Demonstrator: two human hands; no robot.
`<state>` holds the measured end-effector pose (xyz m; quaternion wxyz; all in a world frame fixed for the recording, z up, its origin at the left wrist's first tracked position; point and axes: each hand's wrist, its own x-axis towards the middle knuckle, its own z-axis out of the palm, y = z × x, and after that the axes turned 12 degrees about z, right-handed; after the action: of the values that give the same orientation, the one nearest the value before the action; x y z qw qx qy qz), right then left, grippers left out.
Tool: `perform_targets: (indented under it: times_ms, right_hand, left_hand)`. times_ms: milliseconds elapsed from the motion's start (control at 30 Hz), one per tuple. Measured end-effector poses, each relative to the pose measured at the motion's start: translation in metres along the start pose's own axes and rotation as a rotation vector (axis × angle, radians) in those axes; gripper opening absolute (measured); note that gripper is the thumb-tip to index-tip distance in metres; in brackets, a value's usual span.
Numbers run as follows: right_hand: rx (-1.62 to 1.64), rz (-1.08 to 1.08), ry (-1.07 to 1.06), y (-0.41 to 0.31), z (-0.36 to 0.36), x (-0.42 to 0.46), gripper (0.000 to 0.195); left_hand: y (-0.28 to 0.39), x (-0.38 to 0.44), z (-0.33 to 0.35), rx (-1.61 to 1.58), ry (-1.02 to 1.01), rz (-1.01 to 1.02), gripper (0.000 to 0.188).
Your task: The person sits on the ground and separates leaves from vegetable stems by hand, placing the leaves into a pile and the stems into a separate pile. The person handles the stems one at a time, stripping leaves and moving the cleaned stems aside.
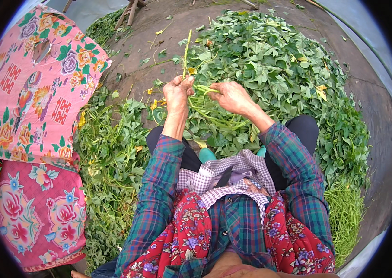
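My left hand is closed around a yellowish-green vine stem, which sticks up past the fist. In my right hand, pinched between thumb and fingers, is a small bunch of green leaf stalks. The stalks reach across towards the left fist, and more thin stems hang below the hands. Directly beneath lies a broad heap of leafy green vines, which look like sweet potato leaves.
A second leafy pile lies to my left, beside pink floral cloths. Bare green stalks are stacked at my right. Behind the heap is dark ground with scattered leaves and a wooden stool. Another person's denim-clad leg shows at lower left.
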<state>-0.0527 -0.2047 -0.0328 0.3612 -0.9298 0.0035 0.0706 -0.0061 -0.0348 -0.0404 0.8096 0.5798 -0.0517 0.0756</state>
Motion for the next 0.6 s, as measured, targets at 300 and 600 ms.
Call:
perform_targets:
  times_ms: [300,600]
  right_hand:
    - [0.120,-0.080,-0.088,-0.028,-0.001,-0.043,0.039]
    - [0.145,-0.269,0.219,0.024,0.026,0.026,0.025]
  left_hand:
    - [-0.033,0.029,-0.040,0.683,0.223,0.268,0.005]
    - [0.013,0.016,-0.018,0.058,-0.025,-0.096,0.011]
